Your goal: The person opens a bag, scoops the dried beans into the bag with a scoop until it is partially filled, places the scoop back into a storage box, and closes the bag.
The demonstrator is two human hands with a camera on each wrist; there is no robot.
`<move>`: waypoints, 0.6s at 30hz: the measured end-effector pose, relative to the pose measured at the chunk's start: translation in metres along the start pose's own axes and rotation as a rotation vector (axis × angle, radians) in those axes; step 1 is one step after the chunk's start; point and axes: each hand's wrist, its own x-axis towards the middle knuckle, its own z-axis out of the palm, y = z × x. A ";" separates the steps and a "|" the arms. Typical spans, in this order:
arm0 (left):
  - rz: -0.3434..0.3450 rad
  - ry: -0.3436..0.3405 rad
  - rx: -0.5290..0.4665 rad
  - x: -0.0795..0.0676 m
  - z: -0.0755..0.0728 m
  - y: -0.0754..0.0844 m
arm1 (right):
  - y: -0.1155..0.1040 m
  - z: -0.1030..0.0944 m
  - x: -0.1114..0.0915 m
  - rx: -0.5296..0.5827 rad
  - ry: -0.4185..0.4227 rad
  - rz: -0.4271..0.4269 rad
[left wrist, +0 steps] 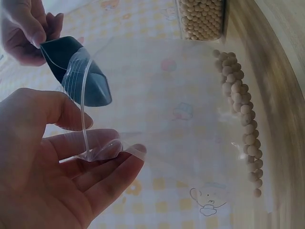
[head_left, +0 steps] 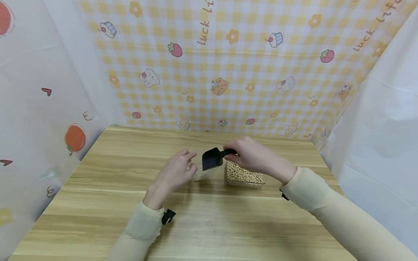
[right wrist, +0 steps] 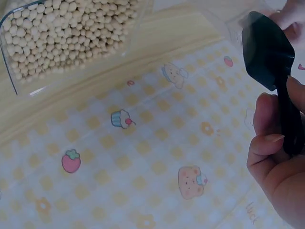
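My left hand [head_left: 173,172] holds a clear plastic zip bag [left wrist: 167,124] by its mouth, thumb and fingers at the opening's edge in the left wrist view. A line of soybeans [left wrist: 248,124] lies along the bottom of the bag. My right hand [head_left: 249,154] grips the handle of a black scoop [head_left: 211,159]. The scoop's blade is tipped toward the bag and overlaps its mouth in the left wrist view; no beans show on it. Just below the right hand stands a clear rectangular container [head_left: 245,184] filled with soybeans [right wrist: 71,38].
Both hands work over a wood-grain table [head_left: 209,224]. Behind it hangs a yellow checked cloth [head_left: 228,65] with cartoon prints. White cloth [head_left: 375,137] hangs at the right, and a printed white cloth [head_left: 39,119] at the left.
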 end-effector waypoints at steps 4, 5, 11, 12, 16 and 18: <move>-0.007 -0.001 -0.010 -0.001 -0.002 0.000 | 0.005 -0.015 -0.007 -0.001 -0.010 0.004; -0.006 -0.002 -0.013 -0.001 -0.002 0.001 | 0.007 -0.019 -0.010 -0.003 -0.008 0.006; -0.001 -0.003 -0.023 0.000 -0.002 0.001 | 0.025 -0.043 -0.035 -0.014 0.016 0.023; -0.001 -0.002 -0.022 0.000 -0.002 0.001 | 0.028 -0.045 -0.039 -0.018 0.017 0.031; -0.001 -0.006 -0.028 0.000 -0.002 0.001 | 0.045 -0.049 -0.055 -0.049 0.023 0.086; -0.004 -0.009 -0.029 0.000 -0.002 0.002 | 0.055 -0.046 -0.063 -0.065 0.020 0.126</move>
